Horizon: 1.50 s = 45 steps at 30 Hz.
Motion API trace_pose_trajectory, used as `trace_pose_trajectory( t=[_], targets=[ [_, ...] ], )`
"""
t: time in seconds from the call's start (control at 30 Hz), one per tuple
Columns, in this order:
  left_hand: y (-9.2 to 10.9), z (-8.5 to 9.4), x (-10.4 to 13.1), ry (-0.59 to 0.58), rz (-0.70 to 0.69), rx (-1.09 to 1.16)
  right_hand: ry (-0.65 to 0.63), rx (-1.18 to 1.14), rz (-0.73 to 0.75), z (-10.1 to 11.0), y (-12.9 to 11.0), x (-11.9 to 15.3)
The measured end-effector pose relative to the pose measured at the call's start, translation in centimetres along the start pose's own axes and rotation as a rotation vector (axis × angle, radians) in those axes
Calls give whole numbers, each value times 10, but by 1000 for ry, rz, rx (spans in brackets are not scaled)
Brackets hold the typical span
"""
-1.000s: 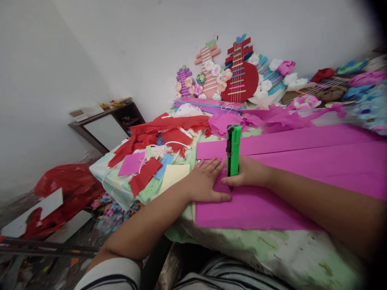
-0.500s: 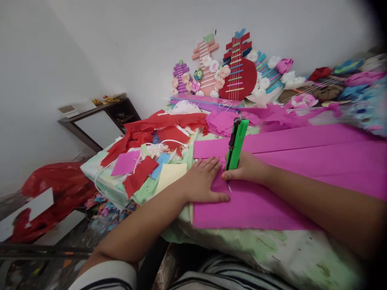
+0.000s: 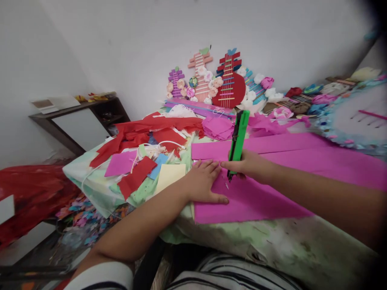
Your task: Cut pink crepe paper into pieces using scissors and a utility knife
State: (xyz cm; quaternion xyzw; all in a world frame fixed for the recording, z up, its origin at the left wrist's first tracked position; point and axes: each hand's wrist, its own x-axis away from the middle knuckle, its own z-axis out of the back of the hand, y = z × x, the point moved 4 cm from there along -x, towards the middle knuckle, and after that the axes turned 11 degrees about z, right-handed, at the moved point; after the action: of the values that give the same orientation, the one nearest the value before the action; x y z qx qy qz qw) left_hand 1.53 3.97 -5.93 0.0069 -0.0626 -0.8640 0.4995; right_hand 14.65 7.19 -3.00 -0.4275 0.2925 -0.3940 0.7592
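While the left hand stays spread flat on the pink crepe sheet, fingers apart and pressing its near-left end, the right hand has drawn the green utility knife a little farther away along the sheet than half a second ago, and the handle now leans away from the body rather than standing upright; judging by that, a cut is running across the sheet's width. That hand is clamped around the knife's lower handle, blade tip down at the paper just beside the left fingertips. This sheet is long, matte and faintly ribbed, lying over a pale green stained table cover. Left of the sheet lie red paper scraps, limp and ragged-edged, and a cream card; beyond it stand guitar-shaped paper decorations.
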Motion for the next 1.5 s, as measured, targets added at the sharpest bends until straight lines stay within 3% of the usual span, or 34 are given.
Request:
trace_pose_trajectory(
  t=[0.13,0.23,0.43,0.57,0.8,1.0,1.17,1.5],
  targets=[
    [1,-1,1,-15,4,-11,150,-92,-65,-14,25,14],
    [2,0,2,-38,5,-22,233,-152,-77,-14,31,18],
    [3,2,3,-81,26,-60,88,2,-44,-15,13,18],
    [2,1,3,-85,26,-82,72,90,-86,-17,16,21],
    [1,-1,3,-99,33,-95,149,30,11,-10,26,20],
    [2,-1,4,-118,50,-106,81,-69,14,-13,31,18],
    [4,-1,5,-123,54,-113,89,-26,-7,-12,33,20],
    [4,-1,4,-128,58,-106,105,204,95,-11,15,24]
  ],
)
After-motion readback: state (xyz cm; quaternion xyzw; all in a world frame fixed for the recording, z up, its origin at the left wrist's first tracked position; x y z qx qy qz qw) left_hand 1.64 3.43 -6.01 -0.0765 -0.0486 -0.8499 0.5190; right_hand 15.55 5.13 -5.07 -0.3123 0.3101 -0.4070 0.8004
